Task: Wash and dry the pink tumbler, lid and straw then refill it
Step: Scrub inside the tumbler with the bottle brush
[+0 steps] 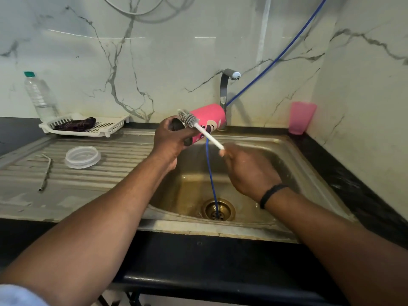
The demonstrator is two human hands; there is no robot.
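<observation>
My left hand grips the pink tumbler, tilted on its side above the sink with its open mouth turned toward me. My right hand pinches the end of a white bottle brush whose grey bristle head sits just outside the tumbler's mouth. The clear lid lies flat on the steel drainboard to the left. A bent metal straw lies left of the lid.
The sink basin has a brass drain with a blue hose running into it. The faucet stands behind the tumbler. A pink cup sits at right; a white drying rack holding a dark cloth and a water bottle stand at left.
</observation>
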